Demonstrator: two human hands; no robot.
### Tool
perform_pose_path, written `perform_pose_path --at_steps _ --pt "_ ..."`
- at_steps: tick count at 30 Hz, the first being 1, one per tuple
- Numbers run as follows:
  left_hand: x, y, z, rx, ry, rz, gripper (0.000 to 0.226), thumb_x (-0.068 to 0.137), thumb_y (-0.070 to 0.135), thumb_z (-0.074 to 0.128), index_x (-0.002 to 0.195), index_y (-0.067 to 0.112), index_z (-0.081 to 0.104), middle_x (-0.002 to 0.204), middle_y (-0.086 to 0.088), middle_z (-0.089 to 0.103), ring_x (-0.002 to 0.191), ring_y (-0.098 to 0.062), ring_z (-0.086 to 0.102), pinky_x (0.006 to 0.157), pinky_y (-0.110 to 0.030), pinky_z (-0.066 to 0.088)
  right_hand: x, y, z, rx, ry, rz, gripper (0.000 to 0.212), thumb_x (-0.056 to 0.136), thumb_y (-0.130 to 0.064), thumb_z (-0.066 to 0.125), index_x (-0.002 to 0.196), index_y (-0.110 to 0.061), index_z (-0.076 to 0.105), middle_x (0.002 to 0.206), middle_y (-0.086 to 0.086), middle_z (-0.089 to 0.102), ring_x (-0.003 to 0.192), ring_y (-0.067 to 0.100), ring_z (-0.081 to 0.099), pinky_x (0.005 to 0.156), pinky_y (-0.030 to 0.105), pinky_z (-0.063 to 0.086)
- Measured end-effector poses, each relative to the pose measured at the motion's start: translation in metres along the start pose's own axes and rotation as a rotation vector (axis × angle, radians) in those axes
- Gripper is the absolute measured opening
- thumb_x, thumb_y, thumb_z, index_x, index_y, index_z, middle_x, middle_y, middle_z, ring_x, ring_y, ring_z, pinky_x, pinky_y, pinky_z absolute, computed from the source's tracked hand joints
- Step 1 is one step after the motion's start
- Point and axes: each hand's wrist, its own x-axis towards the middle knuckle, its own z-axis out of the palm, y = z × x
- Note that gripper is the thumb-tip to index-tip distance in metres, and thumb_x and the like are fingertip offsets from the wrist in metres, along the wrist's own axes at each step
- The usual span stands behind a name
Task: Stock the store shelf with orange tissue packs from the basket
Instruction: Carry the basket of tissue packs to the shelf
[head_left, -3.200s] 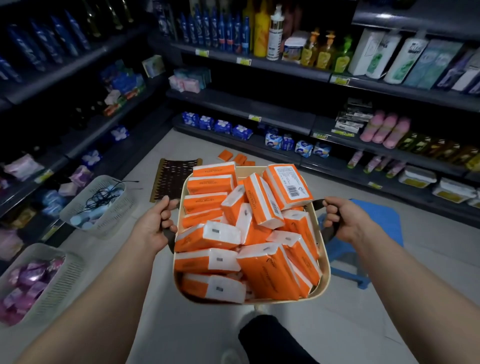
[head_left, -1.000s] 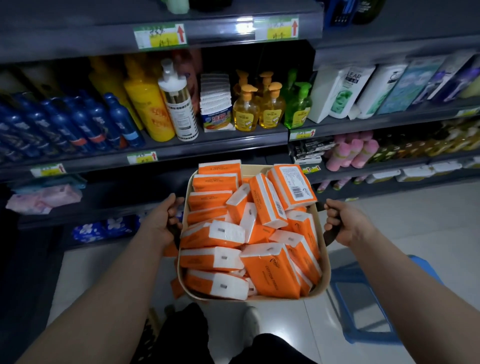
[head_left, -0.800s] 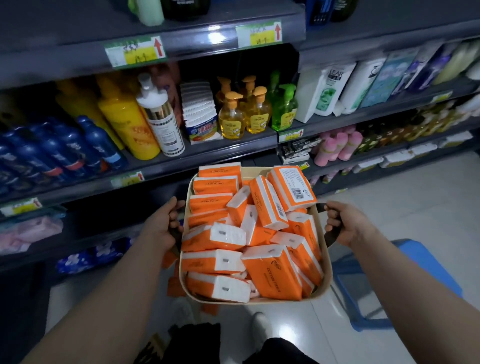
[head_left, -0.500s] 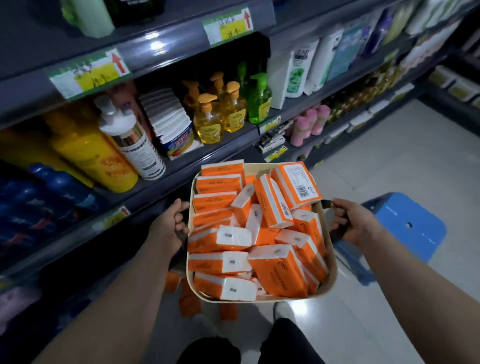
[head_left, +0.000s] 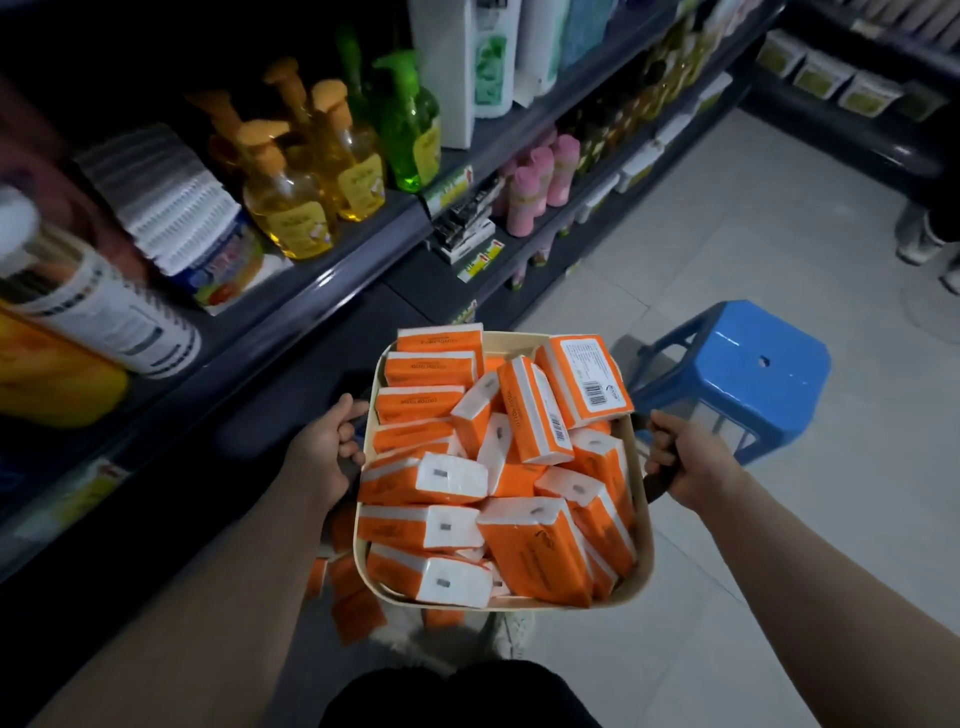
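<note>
— Compared with half a second ago, what has shifted?
— Shelving is swung further to the left and is seen more steeply, while the blue stool (head_left: 748, 374) is brought closer in on the right. The basket (head_left: 641, 561) is kept at the same place between the arms.
— How is the basket held?
— It is carried in the air by both side handles. The left hand (head_left: 324, 449) is wrapped around the left handle, its fingers (head_left: 349, 413) curled shut on it; the right hand (head_left: 688, 465) is closed on the dark right handle.
— And the tissue packs?
— The orange tissue packs (head_left: 498, 483) are heaped in the basket, above its rim. A few more orange packs (head_left: 353, 597) are seen on the floor below it.
— Further out?
— Yellow pump bottles (head_left: 291, 208) and a green one (head_left: 410, 124) are stood on the shelf (head_left: 332, 275) at left. Pink bottles (head_left: 535, 182) are set one level lower.
</note>
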Motion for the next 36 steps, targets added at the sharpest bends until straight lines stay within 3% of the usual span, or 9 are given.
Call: perform_pose_path --at_steps 6,21,27,36 --pt "0.060 -0.033 0.024 0.058 -0.025 -0.034 0.026 0.093 0.035 0.054 0.085 0.013 0.064 0.042 0.011 0.034 0.035 -0.004 0.029 0.047 -0.021 0.029 0.041 0.022 -0.014 0.053 0.069 0.017 0.021 0.095 -0.018 0.049 0.075 -0.013 0.053 0.045 -0.006 0.035 0.035 0.007 0.030 0.047 0.024 0.031" --pt "0.284 -0.137 0.059 0.267 -0.182 -0.013 0.026 0.095 0.035 0.051 0.089 0.014 0.065 0.039 0.013 0.035 0.032 -0.003 0.030 0.044 -0.020 0.029 0.231 0.146 -0.026 0.163 0.236 -0.021 0.015 0.091 -0.018 0.054 0.078 -0.011 0.058 0.048 -0.004 0.039 0.040 0.008 0.033 0.047 0.025 0.033" --pt "0.359 -0.186 0.065 0.302 -0.211 0.023 0.025 0.092 0.036 0.056 0.089 0.014 0.067 0.048 0.010 0.035 0.044 -0.005 0.029 0.050 -0.023 0.029 0.298 0.190 -0.037 0.178 0.250 -0.047 0.016 0.091 -0.020 0.054 0.079 -0.011 0.059 0.047 -0.004 0.039 0.041 0.009 0.033 0.050 0.026 0.033" --pt "0.420 -0.230 0.073 0.337 -0.244 0.052 0.025 0.091 0.035 0.057 0.087 0.012 0.067 0.047 0.009 0.033 0.046 -0.007 0.027 0.049 -0.024 0.028 0.356 0.226 -0.048 0.159 0.246 -0.090 0.019 0.092 -0.020 0.053 0.077 -0.010 0.058 0.046 -0.004 0.036 0.041 0.009 0.031 0.050 0.026 0.031"
